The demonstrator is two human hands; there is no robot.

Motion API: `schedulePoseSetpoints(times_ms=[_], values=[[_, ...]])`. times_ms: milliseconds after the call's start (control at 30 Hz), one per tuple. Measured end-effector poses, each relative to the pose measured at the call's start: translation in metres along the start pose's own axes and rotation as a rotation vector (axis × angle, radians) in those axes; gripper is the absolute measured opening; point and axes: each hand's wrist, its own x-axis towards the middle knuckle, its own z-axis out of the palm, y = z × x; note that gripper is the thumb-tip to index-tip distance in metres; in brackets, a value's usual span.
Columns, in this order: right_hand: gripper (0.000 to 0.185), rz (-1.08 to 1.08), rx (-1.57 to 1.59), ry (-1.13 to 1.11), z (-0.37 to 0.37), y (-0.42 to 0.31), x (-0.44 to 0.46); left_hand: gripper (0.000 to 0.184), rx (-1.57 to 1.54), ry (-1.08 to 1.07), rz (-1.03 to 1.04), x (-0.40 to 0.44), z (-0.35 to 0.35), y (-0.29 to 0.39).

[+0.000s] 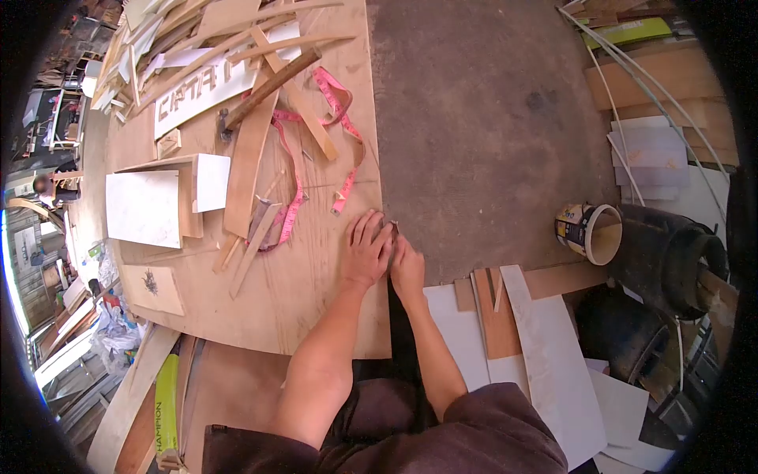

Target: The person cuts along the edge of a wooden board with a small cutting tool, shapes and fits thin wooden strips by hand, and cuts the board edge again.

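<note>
My left hand (368,251) rests at the right edge of the plywood tabletop (332,308), fingers bent and close together. Against it, just past the edge, is my right hand (407,267), its fingers closed in a pinch. A small dark thing (395,227) shows between the fingertips of both hands, too small and covered to name. Ahead of the left hand, a pink tape measure (298,186) lies in loose loops on the plywood. Near its far end a hammer (272,88) with a wooden handle lies across wood strips.
Wood offcuts (181,47) heap at the far left. A white-faced box piece (144,207) and a small board with nails (150,286) lie on the left. Right of the table stand a bucket (604,235) and a black drum (671,253). A person (55,187) is in the left background.
</note>
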Motion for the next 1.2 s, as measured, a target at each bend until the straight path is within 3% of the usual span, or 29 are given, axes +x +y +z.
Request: schedulePoseSetpoints(times_ms=[233,433,667,833,1067,1200], values=[[0.04,0.169,-0.084,-0.08,-0.008,0.02,-0.046,0.03,0.002,-0.003,0.006,0.001,-0.005,0.002],[0.042,0.082,-0.031,-0.04,-0.002,-0.01,0.007,0.029,0.013,0.007,0.005,0.0,-0.006,0.002],[0.04,0.11,-0.124,-0.084,-0.006,0.03,-0.044,0.028,-0.029,0.036,0.0,-0.001,-0.002,0.001],[0.039,0.02,-0.051,-0.034,0.005,0.004,0.007,0.029,-0.01,0.043,0.008,0.0,-0.004,0.001],[0.041,0.145,-0.098,-0.128,-0.004,0.035,-0.051,0.03,-0.01,0.012,0.0,0.0,-0.005,0.002],[0.041,0.055,-0.045,-0.08,0.0,0.009,0.005,0.03,0.01,0.013,-0.002,0.001,-0.005,0.001]])
